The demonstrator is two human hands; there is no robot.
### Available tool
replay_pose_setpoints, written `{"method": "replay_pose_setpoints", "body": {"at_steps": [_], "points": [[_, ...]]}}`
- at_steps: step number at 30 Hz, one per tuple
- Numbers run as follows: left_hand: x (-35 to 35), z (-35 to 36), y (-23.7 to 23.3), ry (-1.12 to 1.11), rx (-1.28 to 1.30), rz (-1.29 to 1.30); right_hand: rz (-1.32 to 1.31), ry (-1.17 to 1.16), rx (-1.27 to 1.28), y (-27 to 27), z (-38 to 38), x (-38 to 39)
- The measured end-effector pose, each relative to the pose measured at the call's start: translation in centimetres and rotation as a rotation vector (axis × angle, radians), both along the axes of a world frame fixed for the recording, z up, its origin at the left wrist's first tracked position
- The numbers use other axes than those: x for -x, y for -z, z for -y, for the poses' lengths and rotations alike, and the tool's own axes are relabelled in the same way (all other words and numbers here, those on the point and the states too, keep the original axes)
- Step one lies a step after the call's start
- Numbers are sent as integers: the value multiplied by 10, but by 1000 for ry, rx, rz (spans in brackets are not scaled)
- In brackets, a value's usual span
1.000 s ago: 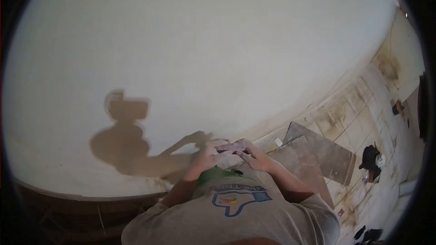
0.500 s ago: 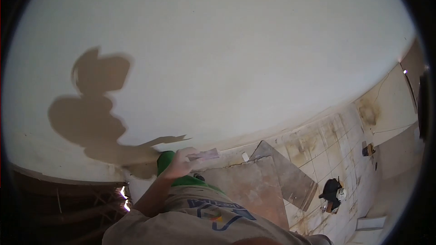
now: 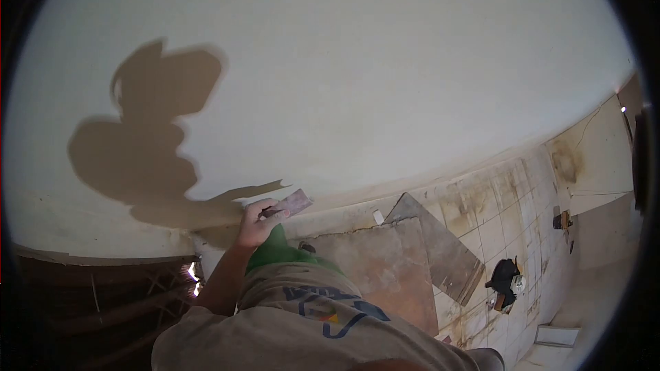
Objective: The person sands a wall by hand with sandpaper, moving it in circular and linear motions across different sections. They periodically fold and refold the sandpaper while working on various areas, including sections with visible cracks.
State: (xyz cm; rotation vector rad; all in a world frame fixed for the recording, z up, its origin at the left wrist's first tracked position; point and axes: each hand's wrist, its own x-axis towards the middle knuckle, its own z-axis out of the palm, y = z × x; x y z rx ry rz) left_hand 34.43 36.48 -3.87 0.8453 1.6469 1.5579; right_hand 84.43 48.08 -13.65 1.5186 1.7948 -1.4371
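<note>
Seemingly light and bendable, the sandpaper sheet (image 3: 294, 202) is pinched at its near edge by the left hand (image 3: 253, 225); right hand unseen.

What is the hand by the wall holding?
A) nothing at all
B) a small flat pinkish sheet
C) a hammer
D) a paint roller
B: the left hand grips a small flat pinkish sheet by one end, held up near the pale wall.
</note>
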Motion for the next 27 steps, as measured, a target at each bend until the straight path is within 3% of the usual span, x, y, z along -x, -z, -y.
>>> {"method": "replay_pose_setpoints", "body": {"at_steps": [9, 15, 18, 21, 22, 25, 26, 27], "points": [[8, 7, -11, -17, -17, 72, 52, -11, 93, -1, 20, -15], [8, 10, -25, -28, 11, 37, 97, -294, 410, -14, 22, -2], [4, 5, -42, -47, -49, -43, -173, -317, 528, 15, -15, 53], [14, 0, -44, 30, -64, -178, -828, -59, 576, 117, -54, 144], [13, -3, -53, 65, -72, -220, -730, 108, 391, 101, -54, 197], [4, -10, -93, 124, -137, -329, -754, -131, 821, 101, -12, 283], [2, -9, -100, 130, -162, -352, -817, -311, 603, 107, -8, 298], [1, -9, -105, 137, -188, -377, -818, -374, 567, 103, -9, 309]]}}
